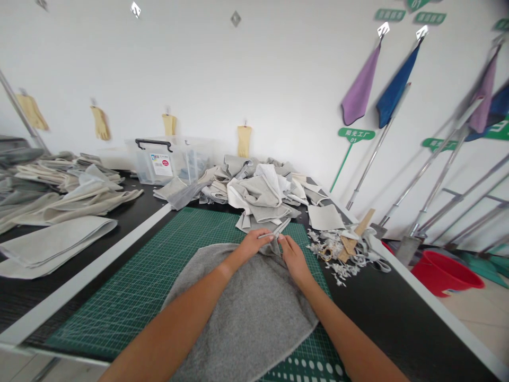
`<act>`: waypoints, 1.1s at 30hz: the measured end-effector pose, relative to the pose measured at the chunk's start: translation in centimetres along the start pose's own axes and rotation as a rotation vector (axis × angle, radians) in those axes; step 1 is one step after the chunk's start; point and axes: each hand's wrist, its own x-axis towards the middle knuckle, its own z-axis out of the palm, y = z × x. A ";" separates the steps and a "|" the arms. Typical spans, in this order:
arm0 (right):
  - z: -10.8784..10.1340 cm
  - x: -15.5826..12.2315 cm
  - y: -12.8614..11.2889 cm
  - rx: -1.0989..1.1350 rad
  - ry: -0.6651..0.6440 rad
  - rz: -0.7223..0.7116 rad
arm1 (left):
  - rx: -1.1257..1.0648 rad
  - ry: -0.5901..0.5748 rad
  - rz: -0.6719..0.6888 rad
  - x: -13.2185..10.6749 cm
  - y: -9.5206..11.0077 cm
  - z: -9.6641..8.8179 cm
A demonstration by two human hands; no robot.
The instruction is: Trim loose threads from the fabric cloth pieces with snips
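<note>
1. The left hand (256,243) pinches the far edge of the grey cloth (250,313); the right hand (293,257) grips it just beside, probably to control the bunched stretch between them.
2. The cloth's body spreads toward the person over the green cutting mat (139,276), which likely gives it a flat bed.
3. Heaped cloths (258,191) sit beyond the hands, seemingly for easy reach.
4. Pale scraps (338,254) lie right of the mat (perhaps kept off it deliberately).
5. A clear storage box (159,164) stands farther back, apparently out of the arms' way.

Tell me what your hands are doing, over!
Left hand, right hand pinching gray cloth at far edge. Cloth over green mat. Fabric pile just beyond.
</note>
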 end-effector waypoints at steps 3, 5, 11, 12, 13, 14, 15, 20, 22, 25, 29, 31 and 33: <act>-0.1 0.3 0.1 0.084 -0.004 0.037 | 0.005 -0.025 0.017 -0.1 0.1 0.0; -0.1 0.5 0.2 0.110 -0.015 0.041 | 0.014 -0.036 0.024 -0.1 0.2 0.0; -0.2 0.7 0.9 0.138 0.006 0.058 | 0.081 -0.037 0.021 -0.1 0.0 0.0; -0.2 0.8 1.0 0.160 0.009 0.072 | 0.089 -0.043 0.019 0.0 -0.1 0.1; -0.2 0.8 1.2 0.180 0.012 0.089 | 0.094 -0.049 0.018 0.0 -0.1 0.1; -0.2 0.8 1.3 0.196 0.016 0.104 | 0.097 -0.055 0.018 0.0 -0.2 0.1; -0.2 0.8 1.5 0.207 0.021 0.114 | 0.100 -0.060 0.019 0.0 -0.3 0.1; -0.3 0.9 1.7 0.210 0.064 0.121 | 0.110 -0.058 0.029 0.1 -1.0 0.2; -0.3 0.9 1.7 0.214 0.096 0.123 | 0.111 -0.059 0.029 0.1 -1.1 0.2; -0.3 0.9 1.8 0.237 0.135 0.138 | 0.117 -0.056 0.019 0.1 -1.2 0.2; -0.4 1.0 1.9 0.252 0.179 0.159 | 0.127 -0.053 0.016 0.1 -1.2 0.2; -0.6 1.1 1.9 0.238 0.188 0.152 | 0.128 -0.052 0.020 0.1 -1.2 0.2; -0.7 1.2 1.8 0.214 0.168 0.132 | 0.125 -0.054 0.019 0.1 -1.1 0.2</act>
